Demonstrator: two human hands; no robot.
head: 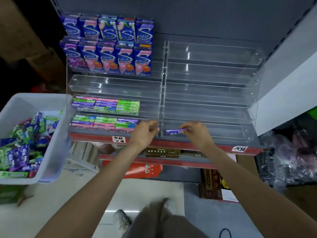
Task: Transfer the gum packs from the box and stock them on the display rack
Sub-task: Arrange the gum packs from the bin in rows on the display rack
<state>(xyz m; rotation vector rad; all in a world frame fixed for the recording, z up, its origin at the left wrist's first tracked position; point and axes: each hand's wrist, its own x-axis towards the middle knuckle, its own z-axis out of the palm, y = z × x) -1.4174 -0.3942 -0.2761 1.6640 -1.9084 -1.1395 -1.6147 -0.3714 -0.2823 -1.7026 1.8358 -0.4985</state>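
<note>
The right hand [195, 133] is pinching a purple gum pack [174, 131] into the lowest right tray of the rack [214, 107]. The left hand [145, 133] is curled at the divider (its grip is unclear). Next it seems another pack from the box [56, 134] is needed.

The right-hand trays [211, 93] are left open for reaching; the clear divider [163, 86] apparently blocks sideways passage.

Large white "S" on the tall gum boxes [108, 30]; shelf tags' handwriting unreadable
</note>
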